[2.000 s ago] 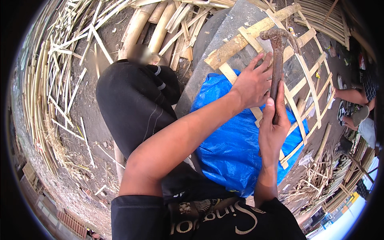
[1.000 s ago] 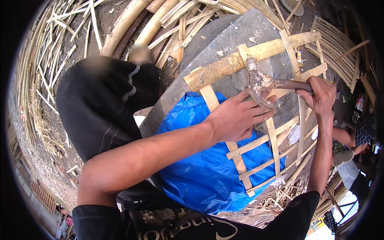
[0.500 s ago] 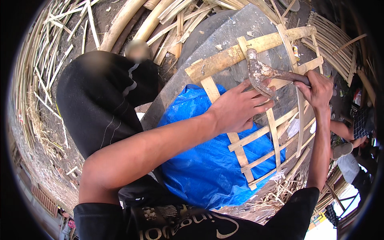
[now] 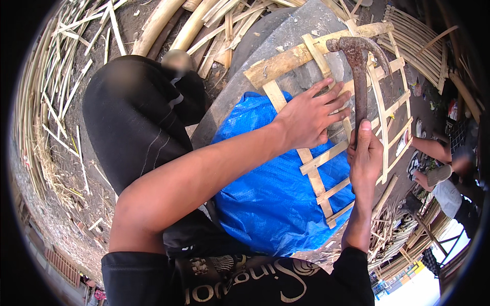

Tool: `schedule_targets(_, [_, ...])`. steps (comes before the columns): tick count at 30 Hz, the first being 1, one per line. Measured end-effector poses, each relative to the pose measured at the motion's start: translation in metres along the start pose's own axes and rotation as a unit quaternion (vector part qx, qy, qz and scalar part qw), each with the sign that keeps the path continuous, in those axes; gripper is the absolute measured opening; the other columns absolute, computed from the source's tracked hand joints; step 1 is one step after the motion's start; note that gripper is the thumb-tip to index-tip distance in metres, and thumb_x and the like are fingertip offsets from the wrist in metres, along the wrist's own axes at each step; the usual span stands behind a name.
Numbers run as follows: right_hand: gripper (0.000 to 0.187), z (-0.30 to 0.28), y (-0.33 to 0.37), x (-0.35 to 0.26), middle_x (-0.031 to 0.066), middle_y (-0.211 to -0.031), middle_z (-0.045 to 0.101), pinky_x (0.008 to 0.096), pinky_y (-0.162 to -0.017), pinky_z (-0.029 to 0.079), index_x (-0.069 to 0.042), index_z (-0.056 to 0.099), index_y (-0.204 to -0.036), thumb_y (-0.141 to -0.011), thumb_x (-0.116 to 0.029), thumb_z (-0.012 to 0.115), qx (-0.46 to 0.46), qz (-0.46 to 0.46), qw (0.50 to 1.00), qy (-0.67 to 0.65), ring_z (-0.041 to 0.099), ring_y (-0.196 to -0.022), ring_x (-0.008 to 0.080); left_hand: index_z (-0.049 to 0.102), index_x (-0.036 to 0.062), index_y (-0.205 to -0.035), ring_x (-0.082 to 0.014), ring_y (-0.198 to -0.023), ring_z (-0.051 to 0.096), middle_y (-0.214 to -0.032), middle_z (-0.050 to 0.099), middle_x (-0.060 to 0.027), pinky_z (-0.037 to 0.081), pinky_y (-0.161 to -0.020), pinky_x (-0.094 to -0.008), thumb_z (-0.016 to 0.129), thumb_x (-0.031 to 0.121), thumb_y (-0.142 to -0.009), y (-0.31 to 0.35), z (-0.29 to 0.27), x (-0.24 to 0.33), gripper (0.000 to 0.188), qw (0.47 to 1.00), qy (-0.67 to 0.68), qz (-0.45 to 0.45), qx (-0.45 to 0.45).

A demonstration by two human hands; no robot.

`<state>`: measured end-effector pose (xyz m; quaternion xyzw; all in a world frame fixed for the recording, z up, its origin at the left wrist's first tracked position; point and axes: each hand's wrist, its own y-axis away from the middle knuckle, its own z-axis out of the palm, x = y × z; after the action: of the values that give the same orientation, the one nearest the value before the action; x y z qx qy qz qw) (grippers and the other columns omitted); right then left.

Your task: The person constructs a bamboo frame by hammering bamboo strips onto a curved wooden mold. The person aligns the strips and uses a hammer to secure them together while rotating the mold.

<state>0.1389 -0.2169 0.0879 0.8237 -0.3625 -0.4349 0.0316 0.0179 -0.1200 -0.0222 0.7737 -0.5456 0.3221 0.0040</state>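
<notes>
Hammer (image 4: pixel 360 86) partly hiding bamboo frame (image 4: pixel 325 156), blue tarp (image 4: pixel 265 204) beneath, poles (image 4: pixel 198 29) beyond

The hammer (image 4: pixel 360 92) is rust-brown, the lattice (image 4: pixel 324 158) pale tan, the tarp (image 4: pixel 270 209) blue.

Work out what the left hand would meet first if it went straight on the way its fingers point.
Most likely the hammer held by the right hand; but depth is unclear, and the left hand might pass beneath it, over the frame.
</notes>
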Motion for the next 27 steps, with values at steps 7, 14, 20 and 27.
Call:
schedule_targets(7, [0.057, 0.035, -0.016, 0.016, -0.0031, -0.06, 0.042, 0.027, -0.049, 0.027, -0.005, 0.049, -0.07, -0.11, -0.045, 0.043, 0.032, -0.051, 0.994, 0.091, 0.034, -0.055, 0.0056, 0.056, 0.0128, -0.141, -0.028, -0.148, 0.034, -0.156, 0.042, -0.0109, 0.017, -0.127, -0.0491, 0.064, 0.04, -0.084, -0.001, 0.002, -0.001, 0.064, 0.999, -0.036, 0.007, -0.036])
schedule_targets(14, [0.057, 0.032, 0.003, 0.008, -0.0026, -0.06, 0.04, 0.0262, -0.047, 0.028, -0.005, 0.05, -0.073, -0.11, -0.048, 0.041, 0.101, -0.09, 0.986, -0.096, 0.037, -0.053, 0.0064, 0.054, 0.0138, -0.144, -0.0311, -0.15, 0.032, -0.158, 0.04, -0.0118, 0.016, -0.127, -0.0517, 0.064, 0.039, -0.084, -0.002, 0.007, 0.001, 0.066, 0.999, -0.027, 0.022, 0.009])
schedule_targets(20, [0.051, 0.03, 0.002, 0.004, 0.0032, -0.059, 0.045, 0.0335, -0.048, 0.035, 0.004, 0.058, -0.086, -0.111, -0.038, 0.044, 0.096, -0.117, 0.987, 0.062, 0.043, -0.056, 0.0089, 0.054, 0.014, -0.143, -0.0291, -0.15, 0.031, -0.157, 0.042, -0.0109, 0.015, -0.128, -0.0504, 0.063, 0.041, -0.085, 0.001, 0.004, -0.004, 0.065, 0.999, -0.039, 0.013, -0.013])
schedule_targets(27, [0.047, 0.029, -0.011, 0.008, 0.0059, -0.055, 0.041, 0.0367, -0.045, 0.031, 0.004, 0.062, -0.092, -0.11, -0.037, 0.046, 0.075, -0.143, 0.968, 0.195, 0.043, -0.049, 0.0103, 0.059, 0.0121, -0.138, -0.0287, -0.149, 0.034, -0.155, 0.045, -0.0111, 0.018, -0.127, -0.0513, 0.06, 0.036, -0.086, 0.003, 0.008, -0.002, 0.057, 1.0, -0.028, 0.011, -0.006])
